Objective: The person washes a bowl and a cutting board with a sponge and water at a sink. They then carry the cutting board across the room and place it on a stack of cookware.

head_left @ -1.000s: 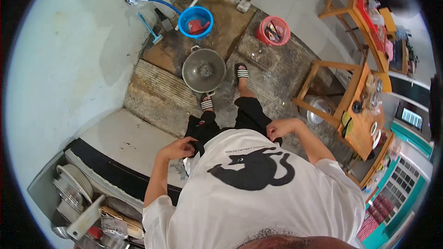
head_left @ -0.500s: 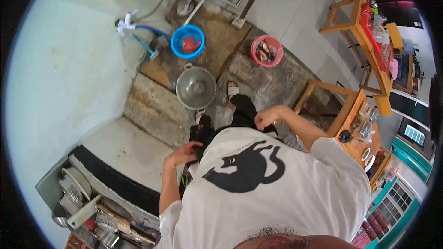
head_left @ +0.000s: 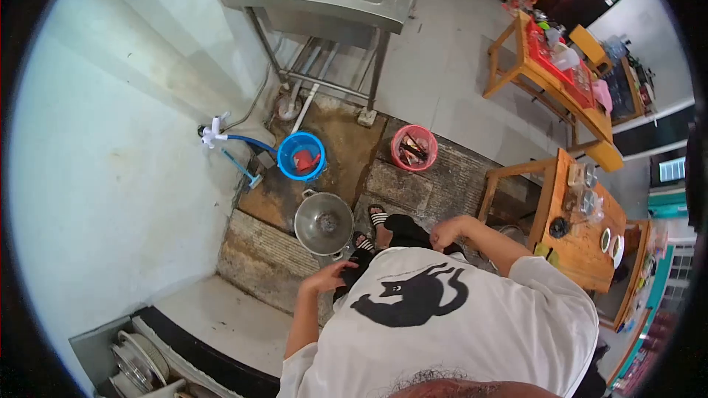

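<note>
My left hand (head_left: 330,278) rests at the left leg of my black trousers (head_left: 407,231), fingers stretched out over the cloth. On the other side, my right hand (head_left: 447,233) is closed, its fingers curled against the right trouser leg. In front of my feet, which are in striped sandals (head_left: 378,215), a large metal pot (head_left: 324,222) with side handles stands on the floor. Beyond it is a blue bucket (head_left: 301,144) with a red item (head_left: 304,162) inside. To the right sits a pink basket (head_left: 414,148) holding dark and pale pieces I cannot make out.
A steel sink (head_left: 324,18) stands ahead on metal legs. A wall tap (head_left: 214,133) with a blue hose is at the left. Wooden tables (head_left: 579,239) stand on the right, with jars and bowls on the nearer one. Kitchenware lies in a rack (head_left: 140,361) at lower left.
My view has tilted up, bringing the steel sink into sight and shifting the pot, bucket and basket lower in view. Both hands stay by the trouser legs.
</note>
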`<action>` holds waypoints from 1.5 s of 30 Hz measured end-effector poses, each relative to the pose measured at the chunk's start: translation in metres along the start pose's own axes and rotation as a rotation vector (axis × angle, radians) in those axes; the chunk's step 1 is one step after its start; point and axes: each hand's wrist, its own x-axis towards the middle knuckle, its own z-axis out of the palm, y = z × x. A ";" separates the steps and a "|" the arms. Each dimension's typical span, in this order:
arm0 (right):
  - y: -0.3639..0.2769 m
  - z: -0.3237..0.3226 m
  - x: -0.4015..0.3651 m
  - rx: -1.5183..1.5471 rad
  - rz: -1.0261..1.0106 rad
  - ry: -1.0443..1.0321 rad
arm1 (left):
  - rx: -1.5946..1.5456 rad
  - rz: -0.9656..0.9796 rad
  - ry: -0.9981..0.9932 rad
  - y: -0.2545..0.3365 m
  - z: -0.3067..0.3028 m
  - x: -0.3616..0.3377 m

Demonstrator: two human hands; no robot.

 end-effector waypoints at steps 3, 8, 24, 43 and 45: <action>0.034 0.054 0.002 0.157 0.032 0.074 | 0.255 -0.034 -0.096 0.008 0.009 0.021; 0.024 0.089 -0.052 0.212 0.124 0.233 | 0.037 -0.027 -0.199 -0.012 0.016 0.055; 0.196 0.146 -0.108 0.291 0.042 0.335 | 0.128 -0.176 -0.197 0.063 0.124 0.178; 0.389 0.157 -0.184 0.444 0.105 0.545 | 0.541 -0.099 -0.234 0.263 0.219 0.407; 0.407 0.150 -0.193 0.483 0.125 0.571 | 0.610 -0.101 -0.292 0.266 0.208 0.444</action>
